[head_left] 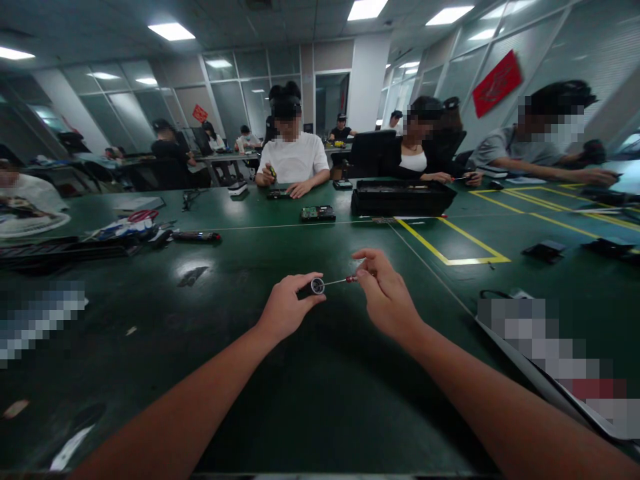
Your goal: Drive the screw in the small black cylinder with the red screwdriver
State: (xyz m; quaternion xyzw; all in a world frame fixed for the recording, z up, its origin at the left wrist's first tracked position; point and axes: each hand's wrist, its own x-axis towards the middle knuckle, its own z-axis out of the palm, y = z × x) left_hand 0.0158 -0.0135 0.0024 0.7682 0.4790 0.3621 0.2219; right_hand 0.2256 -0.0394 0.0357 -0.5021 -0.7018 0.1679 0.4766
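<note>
Tube (304,291) in the middle of the table (320,407), off the surface as far as the view shows, its round mouth turned toward the camera and slightly to three o'clock. The left hand (285,307) pinches it between thumb and fingers, which lie along its sides and leave the rim bare; that grip probably serves to keep the opening in sight and within the driver's reach. The right hand (389,293) pinches the red handle of a thin driver (351,279) between thumb and fingertips, the forefinger raised, a light hold that seems to suit fine steering more than force. The shaft points to nine o'clock, at the mouth; whether its tip touches the rim or stops just beside it, I cannot tell.

At twelve o'clock from the tube lies a drive (318,213), with a co-worker in a white shirt (295,157) beyond. A black box (403,200) sits at one o'clock, yellow tape (453,261) at two. A pen-like tool (197,237) and red scissors (143,215) lie toward ten. These all stand apart from both hands; only the left thumb and fingertips crowd the mouth, above and below, while the driver's side is free.
</note>
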